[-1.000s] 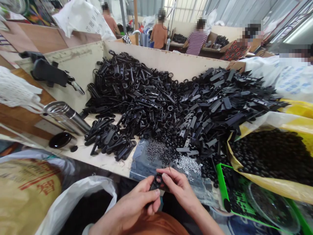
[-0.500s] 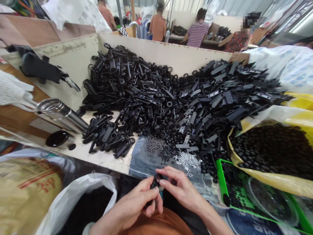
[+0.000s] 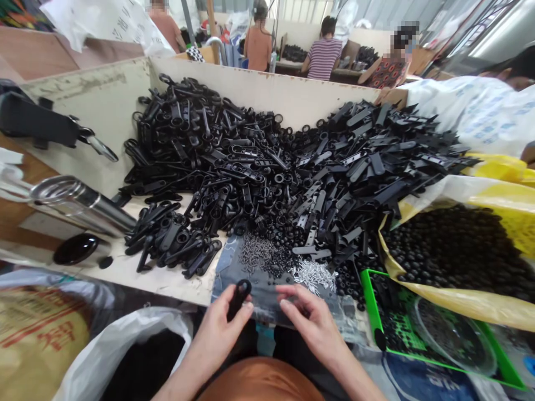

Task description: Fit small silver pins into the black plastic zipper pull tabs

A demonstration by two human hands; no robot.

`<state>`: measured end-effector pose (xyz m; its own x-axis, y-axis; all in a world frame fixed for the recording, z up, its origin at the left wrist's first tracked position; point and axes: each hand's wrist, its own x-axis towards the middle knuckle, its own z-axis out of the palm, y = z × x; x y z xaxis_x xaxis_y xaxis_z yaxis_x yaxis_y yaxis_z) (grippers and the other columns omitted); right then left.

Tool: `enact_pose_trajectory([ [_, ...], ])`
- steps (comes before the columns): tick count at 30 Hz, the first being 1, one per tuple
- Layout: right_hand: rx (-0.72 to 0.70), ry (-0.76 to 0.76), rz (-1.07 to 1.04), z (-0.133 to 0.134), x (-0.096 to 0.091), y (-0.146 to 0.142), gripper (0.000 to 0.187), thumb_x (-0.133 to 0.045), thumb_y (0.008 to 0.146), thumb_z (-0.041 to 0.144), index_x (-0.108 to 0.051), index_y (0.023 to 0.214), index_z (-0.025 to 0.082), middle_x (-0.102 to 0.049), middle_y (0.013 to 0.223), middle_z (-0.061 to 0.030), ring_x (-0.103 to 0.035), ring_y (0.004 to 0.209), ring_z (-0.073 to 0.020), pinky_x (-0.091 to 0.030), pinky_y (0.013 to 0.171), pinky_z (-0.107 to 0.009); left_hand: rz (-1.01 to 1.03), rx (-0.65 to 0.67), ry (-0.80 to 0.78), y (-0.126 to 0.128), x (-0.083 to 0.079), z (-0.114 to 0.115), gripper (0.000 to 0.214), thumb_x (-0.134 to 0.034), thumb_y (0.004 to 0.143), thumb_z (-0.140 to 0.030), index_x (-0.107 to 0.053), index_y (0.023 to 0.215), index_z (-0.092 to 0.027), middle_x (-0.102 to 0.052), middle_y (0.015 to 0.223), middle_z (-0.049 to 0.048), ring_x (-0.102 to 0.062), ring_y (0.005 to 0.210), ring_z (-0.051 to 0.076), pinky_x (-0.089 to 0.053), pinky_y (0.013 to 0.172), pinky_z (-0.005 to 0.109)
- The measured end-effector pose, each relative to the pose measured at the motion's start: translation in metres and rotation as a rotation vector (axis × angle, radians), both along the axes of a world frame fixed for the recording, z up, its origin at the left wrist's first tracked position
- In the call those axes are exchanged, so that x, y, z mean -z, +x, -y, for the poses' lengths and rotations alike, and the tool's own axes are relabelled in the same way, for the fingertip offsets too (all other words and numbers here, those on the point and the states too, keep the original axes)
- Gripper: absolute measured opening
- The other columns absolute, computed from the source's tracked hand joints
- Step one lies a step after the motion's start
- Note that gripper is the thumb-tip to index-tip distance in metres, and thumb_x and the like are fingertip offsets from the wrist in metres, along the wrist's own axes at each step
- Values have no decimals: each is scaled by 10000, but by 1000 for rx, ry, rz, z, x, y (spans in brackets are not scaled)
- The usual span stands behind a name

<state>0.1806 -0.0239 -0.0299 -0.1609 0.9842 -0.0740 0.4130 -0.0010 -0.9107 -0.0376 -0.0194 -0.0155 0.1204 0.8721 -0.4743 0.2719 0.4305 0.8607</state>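
Head view: the hands have just parted. The left hand (image 3: 219,326) pinches a slim black plastic piece (image 3: 239,299) upright between thumb and fingers, while the right hand (image 3: 311,326) has let go and hangs open and empty above a dark denim cloth (image 3: 225,262) strewn with silver metal pins (image 3: 313,275), just below a heap of black plastic parts (image 3: 251,172).

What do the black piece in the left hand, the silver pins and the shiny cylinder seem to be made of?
The black piece looks like moulded plastic, smooth with a soft sheen, though rubber is possible. The silver pins look like bright metal, glinting in the light. The cylinder looks like polished stainless steel, with mirror-like reflections.
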Motion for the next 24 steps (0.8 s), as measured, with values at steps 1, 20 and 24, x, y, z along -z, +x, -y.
enact_pose_trajectory([
  [1,49,42,47,-2,1,1,237,-575,985,365,-734,1072,213,-635,789,0,-515,594,-143,-429,576,-256,-156,17,121,0,1,-6,230,-623,889,-441,-659,932,-218,-664,732,15,-586,685,190,-379,637,270],
  [20,0,251,354,-37,5,-27,171,-547,970,185,-684,872,208,-593,795,-5,-600,669,-144,-444,612,-214,-221,7,269,16,17,-36,246,-564,898,-438,-641,835,-212,-594,655,2,-548,631,184,-364,601,265],
  [24,37,159,-38,-36,-13,-29,197,-583,958,287,-708,835,198,-542,722,16,-524,609,-135,-412,551,-221,60,-75,67,16,1,-31,423,-569,878,-618,-585,888,-195,-344,536,-99,-285,452,94,-210,421,205],
])
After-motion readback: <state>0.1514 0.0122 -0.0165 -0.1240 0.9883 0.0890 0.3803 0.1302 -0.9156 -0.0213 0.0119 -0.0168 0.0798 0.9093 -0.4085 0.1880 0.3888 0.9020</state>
